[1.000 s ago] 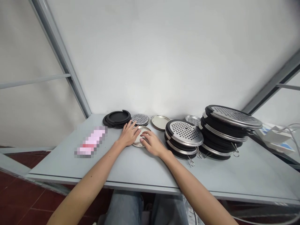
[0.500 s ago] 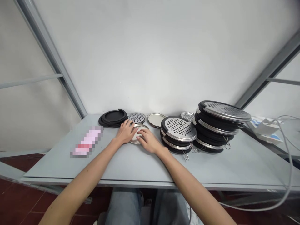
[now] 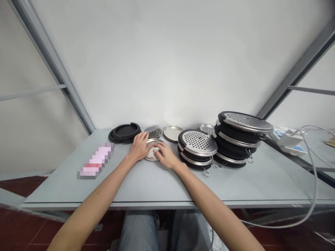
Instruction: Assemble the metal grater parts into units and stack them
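A shallow round metal lid (image 3: pixel 150 156) lies on the table between my hands, partly covered by them. My left hand (image 3: pixel 138 147) rests at its left edge with fingers stretched forward and thumb apart. Its fingertips reach the perforated metal discs (image 3: pixel 156 133) behind; the top one is tilted up off the one below. Whether the fingertips press or lift it, I cannot tell. My right hand (image 3: pixel 167 156) lies over the lid's right side, fingers spread and loosely curved, with nothing gripped.
Black rings (image 3: pixel 125 131) are stacked at the back left. More plain metal lids (image 3: pixel 172 133) lie behind. A short stack (image 3: pixel 197 143) and a taller stack (image 3: pixel 243 122) of black-and-silver round graters with wire clips stand right. A blurred pink item (image 3: pixel 96 162) lies left; a white cable (image 3: pixel 315 188) hangs right.
The top perforated disc, flat before, is now tilted up near my left fingertips. Both hands have hardly moved. The view has turned slightly right.
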### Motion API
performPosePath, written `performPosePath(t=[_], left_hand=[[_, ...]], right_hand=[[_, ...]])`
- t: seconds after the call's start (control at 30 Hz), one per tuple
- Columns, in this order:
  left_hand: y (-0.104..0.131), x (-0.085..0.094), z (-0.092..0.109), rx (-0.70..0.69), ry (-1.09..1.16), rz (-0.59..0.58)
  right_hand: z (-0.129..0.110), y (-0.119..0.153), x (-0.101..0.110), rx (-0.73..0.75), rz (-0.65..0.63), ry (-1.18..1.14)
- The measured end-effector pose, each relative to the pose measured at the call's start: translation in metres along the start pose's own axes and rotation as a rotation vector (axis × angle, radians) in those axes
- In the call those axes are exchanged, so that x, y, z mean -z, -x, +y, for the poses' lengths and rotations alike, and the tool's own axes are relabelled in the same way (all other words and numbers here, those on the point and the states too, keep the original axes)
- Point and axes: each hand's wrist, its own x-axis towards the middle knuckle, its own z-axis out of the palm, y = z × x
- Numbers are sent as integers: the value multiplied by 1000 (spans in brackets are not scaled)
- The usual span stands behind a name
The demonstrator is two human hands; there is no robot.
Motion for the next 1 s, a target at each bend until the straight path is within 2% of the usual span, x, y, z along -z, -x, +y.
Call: performPosePath(t=[0.17,0.33,0.43,0.57,0.7,0.83,1.0], left_hand=[[-5,12,1,-15,1,74],[-8,35,2,-20,46,170],[-6,49,7,-98,87,182],[-1,59,16,-189,153,193],[2,63,22,-234,218,193],[6,69,20,-229,293,146],[15,70,8,-138,365,120]], right_hand=[[-1,1,2,-2,3,11],[0,1,4,-55,45,-46],[0,-2,2,-217,112,-221],[-2,-7,1,-497,267,-594],[-1,-13,5,-601,407,-806],[0,-14,10,-584,351,-852],[-1,-13,13,-541,286,-895]])
